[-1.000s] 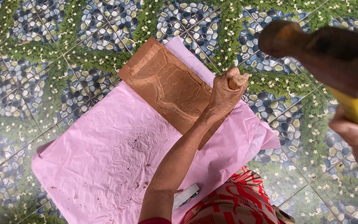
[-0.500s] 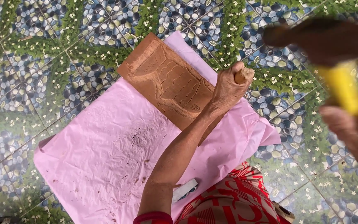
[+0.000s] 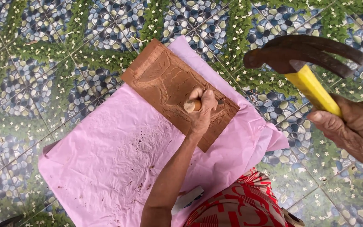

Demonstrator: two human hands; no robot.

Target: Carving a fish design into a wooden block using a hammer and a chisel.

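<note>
A brown wooden board (image 3: 164,82) with a carved relief lies on a pink sheet (image 3: 106,164) spread over the tiled floor. My left hand (image 3: 201,112) grips a chisel with a wooden handle (image 3: 191,105), its tip set against the board's near right part. My right hand (image 3: 356,126) is raised at the right, close to the camera, closed around the yellow handle of a claw hammer (image 3: 303,56) whose dark head hangs above the floor to the right of the board.
The floor (image 3: 43,50) is tiled with a pebble and green leaf pattern. Wood chips lie scattered on the pink sheet. A small white object (image 3: 188,197) lies by my arm near a red patterned cloth (image 3: 240,208) at the bottom.
My left hand has slid with the chisel from the board's right edge inward onto the carving. The hammer in my right hand has tilted, its head now lower and sharper in view.
</note>
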